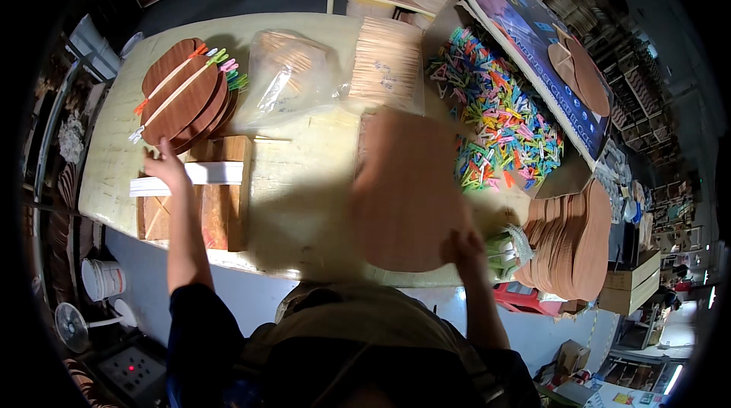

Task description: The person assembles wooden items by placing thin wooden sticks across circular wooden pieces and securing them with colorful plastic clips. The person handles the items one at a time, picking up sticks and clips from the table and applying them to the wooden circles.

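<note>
My right hand (466,252) grips the lower right edge of a thin, curved-edged wooden board (407,195), smeared by motion above the table. My left hand (169,170) has its fingers apart and holds nothing. Its fingertips are by the lower edge of a stack of reddish-brown boards (177,96); whether they touch it I cannot tell. Across that stack lie thin wooden sticks (177,100), with small colored clothespins (231,69) at their ends. Just below the left hand stands a wooden block frame (221,214) with a white strip (215,173) across it.
On the right, an open carton (525,81) holds a heap of colorful clothespins (502,119). At the back lie a plastic bag of sticks (293,73) and a stick bundle (386,65). More boards (571,237) and a green-white cloth bundle (506,252) sit at the right edge.
</note>
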A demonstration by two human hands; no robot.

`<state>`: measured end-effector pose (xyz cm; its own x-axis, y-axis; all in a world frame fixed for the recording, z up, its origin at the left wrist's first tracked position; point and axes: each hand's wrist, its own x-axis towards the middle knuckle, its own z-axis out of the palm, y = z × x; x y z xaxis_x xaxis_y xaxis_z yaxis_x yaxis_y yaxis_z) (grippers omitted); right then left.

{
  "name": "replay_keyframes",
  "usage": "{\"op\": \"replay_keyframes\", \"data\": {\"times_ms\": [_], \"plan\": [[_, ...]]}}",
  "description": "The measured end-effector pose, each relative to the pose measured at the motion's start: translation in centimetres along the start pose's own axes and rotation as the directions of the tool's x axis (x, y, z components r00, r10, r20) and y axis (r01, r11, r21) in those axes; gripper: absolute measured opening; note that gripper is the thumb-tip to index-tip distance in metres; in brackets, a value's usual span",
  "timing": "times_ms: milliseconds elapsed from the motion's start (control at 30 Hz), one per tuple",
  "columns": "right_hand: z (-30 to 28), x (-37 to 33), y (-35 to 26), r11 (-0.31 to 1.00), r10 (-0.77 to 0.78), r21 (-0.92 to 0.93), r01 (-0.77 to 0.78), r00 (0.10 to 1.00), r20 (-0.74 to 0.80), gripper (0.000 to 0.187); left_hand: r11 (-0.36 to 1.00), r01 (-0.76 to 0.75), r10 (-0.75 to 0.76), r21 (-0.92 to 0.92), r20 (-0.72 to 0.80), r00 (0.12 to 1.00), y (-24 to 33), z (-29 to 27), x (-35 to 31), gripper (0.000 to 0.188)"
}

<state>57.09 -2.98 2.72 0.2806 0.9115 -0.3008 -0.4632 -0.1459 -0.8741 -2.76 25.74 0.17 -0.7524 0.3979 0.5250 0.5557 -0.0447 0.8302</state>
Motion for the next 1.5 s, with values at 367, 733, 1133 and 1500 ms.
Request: {"op": "replay_keyframes", "data": {"times_ms": [367,733,1133,1500], "plan": [[2.9,6.7,4.8,0.898,-0.062,-0.440,-0.022,0.983,-0.175,0.020,0.948,0.301,-0.218,-0.101,0.482,0.849,7.1,-9.2,-18.8,0.040],[-0.7,13.6,3.4,-0.055,-0.236,-0.925,0.376,0.895,0.378,0.011,0.379,0.846,-0.784,-0.375,0.355,0.509,-0.3,-5.8,-12.1,0.015],[-1.5,14.7,5.7,-0.194,-0.423,-0.950,0.246,0.853,0.307,0.024,0.135,0.808,-0.866,-0.573,0.328,0.377,2.0,-4.4,-11.1,0.008],[0.0,15.1,2.7,0.915,0.050,-0.394,-0.081,0.995,-0.089,0.019,0.836,-0.264,0.548,-0.481,0.751,0.368,21.0,2.6,-28.1,0.006]]}}
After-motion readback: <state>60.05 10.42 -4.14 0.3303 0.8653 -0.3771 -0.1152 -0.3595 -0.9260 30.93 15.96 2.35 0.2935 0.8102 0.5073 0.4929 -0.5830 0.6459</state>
